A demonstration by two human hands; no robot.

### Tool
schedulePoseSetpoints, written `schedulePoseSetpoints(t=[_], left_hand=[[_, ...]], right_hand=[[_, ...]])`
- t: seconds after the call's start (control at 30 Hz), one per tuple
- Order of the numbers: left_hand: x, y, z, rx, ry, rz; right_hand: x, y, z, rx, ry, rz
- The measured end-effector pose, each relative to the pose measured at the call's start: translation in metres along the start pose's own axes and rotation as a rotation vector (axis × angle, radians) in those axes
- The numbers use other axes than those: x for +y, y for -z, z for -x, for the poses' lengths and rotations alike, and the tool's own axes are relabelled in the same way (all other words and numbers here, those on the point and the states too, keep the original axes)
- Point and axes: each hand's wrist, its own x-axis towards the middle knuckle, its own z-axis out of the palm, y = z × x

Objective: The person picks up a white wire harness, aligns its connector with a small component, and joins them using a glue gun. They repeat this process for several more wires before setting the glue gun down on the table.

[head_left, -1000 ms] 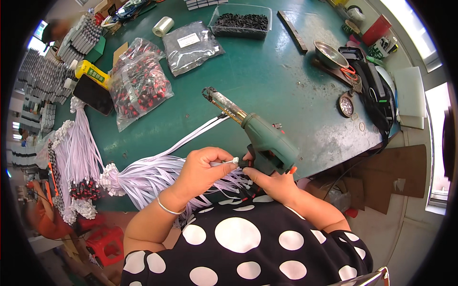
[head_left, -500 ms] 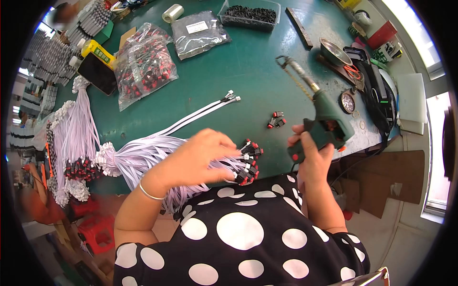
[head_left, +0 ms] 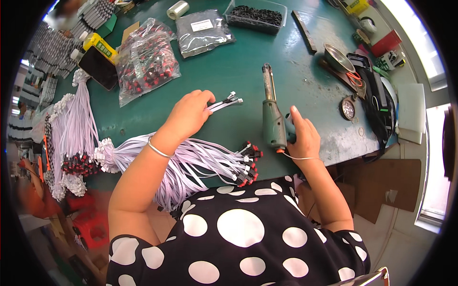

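Observation:
My left hand [head_left: 187,116] rests on the green table [head_left: 238,62] and pinches a few pale cables [head_left: 228,102] with white plugs at their tips. My right hand [head_left: 301,138] grips the handle of a green heat gun [head_left: 273,119], which lies on the table with its metal nozzle pointing away from me. A big bundle of pale lilac cables [head_left: 191,164] with red and black connectors [head_left: 245,167] lies across the near edge of the table, under my left forearm.
Bags of red and black parts [head_left: 145,59], a grey bag [head_left: 202,33], a tray of black pieces [head_left: 255,16] and a tape roll [head_left: 178,9] lie at the back. More cable bundles [head_left: 71,133] hang at the left. Tools and a metal dish [head_left: 336,57] sit right.
My right hand has brought the heat gun back down onto the table, nearer the middle. My left hand has left the connector bundle and reached forward to take the cable ends.

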Motion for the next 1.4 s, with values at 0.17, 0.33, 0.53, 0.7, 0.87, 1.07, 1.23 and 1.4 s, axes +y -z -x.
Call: schedulePoseSetpoints(t=[0.17,0.33,0.53,0.7,0.87,1.07,1.23,1.4], left_hand=[[-0.004,0.001,-0.003,-0.084,0.112,0.114],[-0.013,-0.003,-0.007,-0.014,0.060,0.124],[-0.015,-0.007,-0.006,0.114,0.002,0.032],[-0.008,0.001,-0.009,0.160,0.090,0.074],[0.006,0.013,-0.004,0.014,0.308,0.578],[0.030,0.026,0.011,-0.295,0.282,0.922],[0.039,0.029,0.021,-0.347,0.106,0.978],[0.048,0.038,0.029,-0.430,0.182,0.981]], right_hand=[[0.000,-0.005,-0.004,-0.015,0.157,0.091],[0.003,-0.002,-0.005,0.063,0.079,0.027],[-0.017,0.022,-0.011,0.371,-0.580,-0.881],[-0.023,0.034,-0.001,0.216,-0.597,-0.899],[-0.035,0.028,-0.005,0.211,-0.686,-1.176],[-0.040,0.021,-0.013,0.108,-0.598,-1.375],[-0.059,0.011,-0.018,-0.083,-0.663,-1.523],[-0.058,-0.001,-0.007,-0.164,-0.492,-1.627]])
